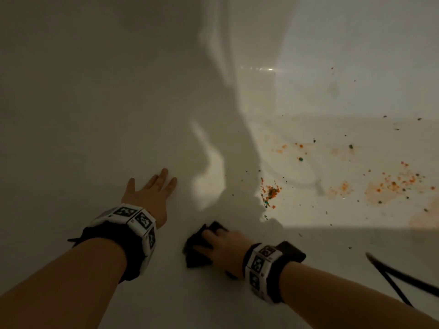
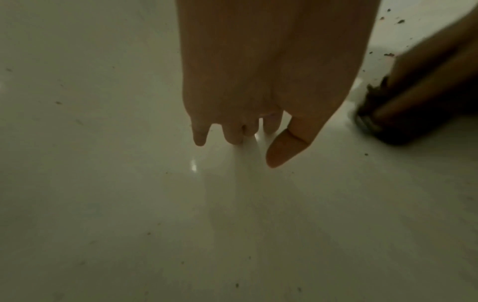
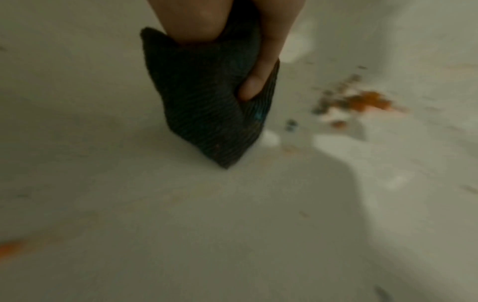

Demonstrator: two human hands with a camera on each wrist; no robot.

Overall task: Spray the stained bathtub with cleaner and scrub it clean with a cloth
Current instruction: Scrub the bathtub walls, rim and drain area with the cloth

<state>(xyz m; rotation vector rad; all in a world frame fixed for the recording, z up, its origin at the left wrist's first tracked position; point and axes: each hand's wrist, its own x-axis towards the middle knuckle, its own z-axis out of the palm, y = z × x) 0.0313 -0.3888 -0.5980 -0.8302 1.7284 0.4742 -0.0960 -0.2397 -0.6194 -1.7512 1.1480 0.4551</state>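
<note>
I look down into a white bathtub [image 1: 118, 91] whose floor carries orange and green stains [image 1: 270, 192] at centre right. My right hand [image 1: 223, 245] holds a dark folded cloth [image 1: 198, 248] against the tub floor, just left of the nearest stain; in the right wrist view the fingers [image 3: 256, 81] curl round the cloth [image 3: 207, 102], whose tip touches the floor. My left hand [image 1: 152, 188] lies flat with straight fingers on the tub surface, left of the cloth. Its fingers [image 2: 232, 130] and thumb hold nothing. No spray bottle is in view.
More orange smears and dark specks [image 1: 392, 186] spread over the lit right part of the floor. A dark cord [image 1: 399, 279] hangs in at the lower right. The left of the tub lies in shadow, with small specks [image 2: 58, 102] on it.
</note>
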